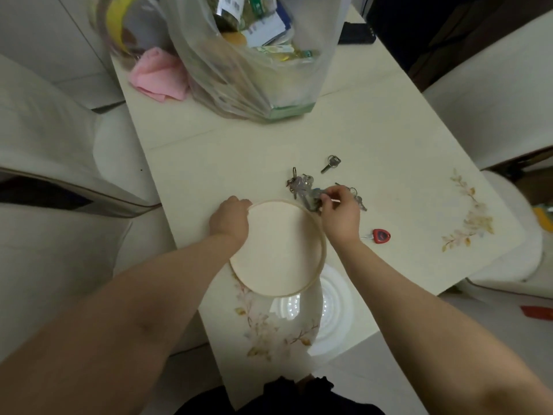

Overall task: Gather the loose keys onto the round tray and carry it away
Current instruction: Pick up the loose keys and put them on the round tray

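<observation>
A round pale tray [278, 253] with a thin wooden rim lies on the cream table, with nothing on it. My left hand [229, 218] grips its left rim. Just beyond the tray's far edge, my right hand [339, 215] pinches a bunch of grey keys [302, 188] that rests on the table. More keys on a ring [357, 199] poke out to the right of that hand. A single small key [330, 163] lies farther back. A key with a red head [380, 236] lies to the right of my right wrist.
A large clear plastic bag [254, 61] full of packets stands at the back of the table, with a pink cloth [160, 76] to its left and a black device [356, 37] behind. White chairs [493, 94] flank the table on both sides.
</observation>
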Action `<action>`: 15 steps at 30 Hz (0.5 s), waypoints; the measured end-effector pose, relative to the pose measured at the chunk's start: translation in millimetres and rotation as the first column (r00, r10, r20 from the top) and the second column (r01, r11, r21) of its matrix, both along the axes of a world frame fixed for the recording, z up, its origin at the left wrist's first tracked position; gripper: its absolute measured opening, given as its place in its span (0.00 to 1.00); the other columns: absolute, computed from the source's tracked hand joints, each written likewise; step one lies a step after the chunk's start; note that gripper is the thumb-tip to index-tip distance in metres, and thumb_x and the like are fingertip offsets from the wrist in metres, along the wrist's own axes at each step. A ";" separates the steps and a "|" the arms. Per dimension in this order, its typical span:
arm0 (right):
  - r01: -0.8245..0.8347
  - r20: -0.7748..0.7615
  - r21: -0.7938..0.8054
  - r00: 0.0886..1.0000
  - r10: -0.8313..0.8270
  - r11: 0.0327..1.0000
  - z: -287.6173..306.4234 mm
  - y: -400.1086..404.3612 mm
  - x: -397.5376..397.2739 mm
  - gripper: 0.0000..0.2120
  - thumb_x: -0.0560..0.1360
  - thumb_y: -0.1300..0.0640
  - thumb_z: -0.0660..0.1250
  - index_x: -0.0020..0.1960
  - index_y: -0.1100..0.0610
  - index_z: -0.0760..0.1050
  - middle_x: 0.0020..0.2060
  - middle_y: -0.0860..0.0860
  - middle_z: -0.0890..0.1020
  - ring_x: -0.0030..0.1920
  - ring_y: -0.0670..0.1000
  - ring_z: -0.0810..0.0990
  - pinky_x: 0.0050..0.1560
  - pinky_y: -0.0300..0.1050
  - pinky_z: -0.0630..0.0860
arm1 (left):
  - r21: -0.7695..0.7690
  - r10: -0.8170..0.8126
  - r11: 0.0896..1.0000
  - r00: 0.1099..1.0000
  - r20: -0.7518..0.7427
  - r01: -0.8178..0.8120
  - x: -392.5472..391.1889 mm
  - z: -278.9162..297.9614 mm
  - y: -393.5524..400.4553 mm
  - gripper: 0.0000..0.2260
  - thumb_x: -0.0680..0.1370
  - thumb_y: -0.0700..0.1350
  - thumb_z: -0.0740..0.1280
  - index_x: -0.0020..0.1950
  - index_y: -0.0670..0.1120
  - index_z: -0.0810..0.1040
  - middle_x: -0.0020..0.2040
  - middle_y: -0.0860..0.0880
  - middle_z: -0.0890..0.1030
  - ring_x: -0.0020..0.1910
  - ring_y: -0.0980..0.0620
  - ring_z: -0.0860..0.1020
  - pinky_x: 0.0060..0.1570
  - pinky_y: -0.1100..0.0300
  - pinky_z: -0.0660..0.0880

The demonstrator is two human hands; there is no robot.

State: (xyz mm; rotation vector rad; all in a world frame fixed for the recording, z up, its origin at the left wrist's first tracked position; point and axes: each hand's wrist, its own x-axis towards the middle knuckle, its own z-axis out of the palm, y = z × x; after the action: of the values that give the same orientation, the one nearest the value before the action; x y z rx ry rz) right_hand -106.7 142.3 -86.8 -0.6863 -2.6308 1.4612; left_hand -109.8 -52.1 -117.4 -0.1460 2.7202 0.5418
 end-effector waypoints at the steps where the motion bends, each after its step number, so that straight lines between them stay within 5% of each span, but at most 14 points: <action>1: -0.004 -0.013 -0.019 1.000 0.004 1.000 3.2 -5.5 0.1 0.06 0.76 0.64 0.61 0.49 0.65 0.75 0.40 0.53 0.79 0.42 0.51 0.76 0.39 0.29 0.71 | 0.005 0.015 1.000 1.000 0.003 -0.015 -0.1 0.5 -4.3 0.15 0.79 0.41 0.55 0.61 0.45 0.77 0.58 0.39 0.76 0.58 0.39 0.76 0.53 0.49 0.74; 3: -0.006 0.004 -0.106 1.000 0.006 0.994 3.6 -18.5 1.8 0.04 0.76 0.63 0.61 0.48 0.64 0.74 0.39 0.54 0.78 0.41 0.52 0.76 0.42 0.30 0.74 | 0.027 0.052 0.998 0.999 0.005 -0.052 0.8 1.5 -14.0 0.14 0.79 0.40 0.55 0.60 0.45 0.77 0.58 0.38 0.76 0.57 0.39 0.76 0.52 0.50 0.74; 6: -0.029 0.090 -0.307 0.994 0.059 0.951 1.1 -37.5 9.2 0.06 0.77 0.62 0.61 0.41 0.57 0.72 0.43 0.64 0.80 0.42 0.57 0.79 0.42 0.51 0.79 | 0.063 0.092 0.994 0.996 0.013 -0.093 6.2 2.0 -25.2 0.14 0.79 0.40 0.56 0.60 0.44 0.78 0.58 0.38 0.77 0.57 0.39 0.76 0.51 0.50 0.74; 9: -0.018 0.172 -0.431 0.980 0.102 0.902 -2.1 -55.2 21.7 0.11 0.77 0.63 0.61 0.37 0.55 0.71 0.38 0.58 0.80 0.37 0.54 0.80 0.36 0.40 0.78 | 0.101 0.128 0.986 0.991 0.026 -0.130 14.4 0.2 -33.4 0.12 0.79 0.40 0.58 0.58 0.41 0.78 0.56 0.37 0.78 0.55 0.38 0.77 0.50 0.49 0.75; 12: 0.007 0.273 -0.448 0.954 0.129 0.894 -10.5 -69.0 33.3 0.10 0.76 0.64 0.62 0.37 0.58 0.73 0.33 0.55 0.78 0.33 0.52 0.78 0.44 0.48 0.81 | 0.163 0.181 0.969 0.983 0.038 -0.184 22.8 -2.4 -38.4 0.11 0.79 0.40 0.59 0.55 0.40 0.79 0.54 0.37 0.79 0.52 0.38 0.78 0.48 0.49 0.75; 15: 0.023 0.340 -0.401 0.932 0.126 0.916 -18.8 -72.8 38.6 0.05 0.76 0.63 0.63 0.44 0.62 0.76 0.34 0.54 0.79 0.32 0.51 0.79 0.44 0.46 0.82 | 0.191 0.219 0.956 0.975 0.036 -0.221 29.1 -3.6 -39.6 0.11 0.79 0.40 0.60 0.56 0.40 0.79 0.54 0.37 0.78 0.53 0.38 0.77 0.50 0.49 0.74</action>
State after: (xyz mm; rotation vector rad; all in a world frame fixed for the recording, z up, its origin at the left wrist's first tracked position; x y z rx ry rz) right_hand -68.2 69.5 -105.6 -1.0126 -2.6274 2.1077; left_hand -80.7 -91.7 -120.9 -0.4038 2.6344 0.8614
